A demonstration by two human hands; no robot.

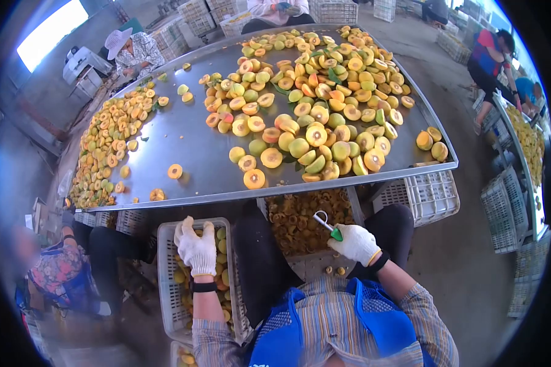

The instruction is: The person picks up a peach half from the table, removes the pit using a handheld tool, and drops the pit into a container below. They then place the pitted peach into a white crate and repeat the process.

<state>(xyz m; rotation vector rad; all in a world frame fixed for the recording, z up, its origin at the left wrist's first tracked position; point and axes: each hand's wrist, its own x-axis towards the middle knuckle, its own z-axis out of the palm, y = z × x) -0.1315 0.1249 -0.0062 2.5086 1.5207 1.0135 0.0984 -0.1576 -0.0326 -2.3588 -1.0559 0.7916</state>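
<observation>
My left hand (196,249), in a white knit glove, is over the upper part of a white plastic crate (166,287). Its fingers are apart and I see nothing held in them. Inside that crate lie yellow-green fruits (221,246) that look like peaches, some partly hidden by my hand and arm. My right hand (355,244), gloved too, is closed on a pitting knife (332,230) with a green handle and a curved metal loop pointing up and left. Below the table edge, a bin of brown pit pieces and scraps (309,223) sits between my knees.
A metal table (190,147) with a raised rim spans the front. Halved fruit (318,134) is heaped at its middle and right, with another pile (113,131) on the left. A white crate (431,199) stands under the right corner. Other people work around the table.
</observation>
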